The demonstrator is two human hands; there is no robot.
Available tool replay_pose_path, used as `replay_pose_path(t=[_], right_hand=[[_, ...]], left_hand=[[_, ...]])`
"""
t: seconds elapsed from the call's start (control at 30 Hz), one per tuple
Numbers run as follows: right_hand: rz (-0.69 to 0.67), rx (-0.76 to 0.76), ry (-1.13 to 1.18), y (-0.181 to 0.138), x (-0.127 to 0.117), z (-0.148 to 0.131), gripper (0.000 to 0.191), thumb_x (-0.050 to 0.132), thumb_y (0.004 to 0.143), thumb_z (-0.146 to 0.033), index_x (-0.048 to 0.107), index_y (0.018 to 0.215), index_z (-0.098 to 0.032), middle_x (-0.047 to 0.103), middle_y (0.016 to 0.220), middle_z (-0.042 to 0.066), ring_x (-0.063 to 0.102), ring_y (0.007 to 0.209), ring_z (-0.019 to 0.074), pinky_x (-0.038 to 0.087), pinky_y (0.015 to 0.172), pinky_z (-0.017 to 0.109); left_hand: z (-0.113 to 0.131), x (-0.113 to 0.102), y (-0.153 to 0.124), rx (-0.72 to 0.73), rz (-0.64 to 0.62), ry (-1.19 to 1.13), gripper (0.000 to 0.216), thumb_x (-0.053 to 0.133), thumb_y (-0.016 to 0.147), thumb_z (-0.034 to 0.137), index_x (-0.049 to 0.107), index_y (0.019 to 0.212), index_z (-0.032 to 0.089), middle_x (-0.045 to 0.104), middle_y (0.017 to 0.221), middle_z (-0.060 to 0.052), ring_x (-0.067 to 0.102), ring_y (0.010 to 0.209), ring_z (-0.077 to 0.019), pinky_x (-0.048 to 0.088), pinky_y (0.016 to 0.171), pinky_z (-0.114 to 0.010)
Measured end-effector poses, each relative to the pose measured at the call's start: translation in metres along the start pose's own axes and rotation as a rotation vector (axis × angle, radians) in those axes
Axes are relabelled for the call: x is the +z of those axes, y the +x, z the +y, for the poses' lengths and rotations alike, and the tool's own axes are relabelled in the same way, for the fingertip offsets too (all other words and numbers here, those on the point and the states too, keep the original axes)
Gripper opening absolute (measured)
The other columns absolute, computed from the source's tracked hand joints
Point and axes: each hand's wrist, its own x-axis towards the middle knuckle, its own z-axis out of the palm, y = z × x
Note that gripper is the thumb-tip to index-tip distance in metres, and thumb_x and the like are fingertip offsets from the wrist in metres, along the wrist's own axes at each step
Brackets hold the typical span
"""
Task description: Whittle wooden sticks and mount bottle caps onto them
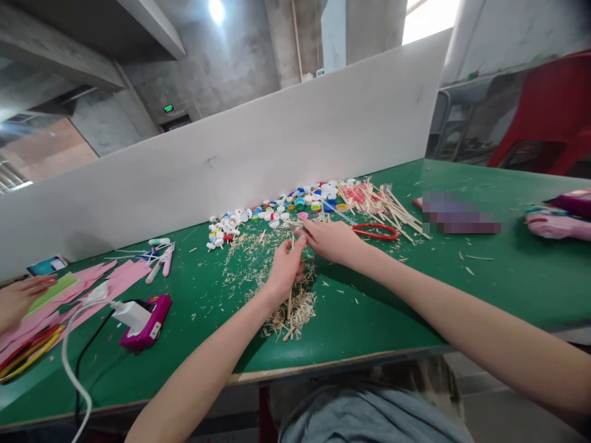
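Observation:
My left hand is closed round a thin wooden stick, held nearly upright with its lower end over a heap of wood shavings. Against its upper end, my right hand is closed on a grey metal blade, mostly covered by the fingers. Both hands meet at the stick's top. Red-handled scissors show just behind my right wrist; whether the blade belongs to them I cannot tell.
Bottle caps and wooden sticks lie along the white partition. To the left are pink paper sheets, a magenta power block with cables, and another person's hand. A blurred-out item lies right.

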Motion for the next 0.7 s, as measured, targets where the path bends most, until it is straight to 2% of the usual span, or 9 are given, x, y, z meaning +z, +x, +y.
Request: replay_pose_path(t=[0.13, 0.4, 0.7], right_hand=[[-0.032, -0.084, 0.015, 0.0, 0.005, -0.001, 0.036, 0.027, 0.102, -0.039, 0.051, 0.119, -0.018, 0.064, 0.101, 0.008, 0.059, 0.084, 0.0153, 0.03, 0.065, 0.022], [-0.04, -0.098, 0.008, -0.001, 0.004, 0.0, 0.037, 0.024, 0.103, -0.041, 0.05, 0.117, -0.019, 0.064, 0.095, 0.006, 0.058, 0.078, 0.0143, 0.028, 0.064, 0.022], [-0.054, -0.042, -0.063, -0.007, 0.002, -0.013, 0.037, 0.024, 0.102, -0.035, 0.049, 0.118, -0.014, 0.064, 0.093, 0.011, 0.062, 0.085, 0.0213, 0.032, 0.069, 0.026]], left_hand=[[0.0, 0.0, 0.001, 0.0, 0.015, -0.003, 0.043, 0.064, 0.08, 0.055, 0.036, 0.078, 0.022, 0.021, 0.056, 0.012, 0.021, 0.037, -0.0009, 0.012, 0.035, -0.014], [-0.002, -0.003, 0.003, 0.014, -0.013, -0.006, 0.044, 0.065, 0.079, 0.056, 0.036, 0.079, 0.023, 0.021, 0.052, 0.013, 0.02, 0.035, -0.0009, 0.011, 0.034, -0.015], [-0.003, -0.003, 0.003, -0.012, 0.0, -0.017, 0.044, 0.062, 0.082, 0.056, 0.034, 0.077, 0.022, 0.021, 0.05, 0.013, 0.019, 0.034, -0.001, 0.009, 0.036, -0.016]])
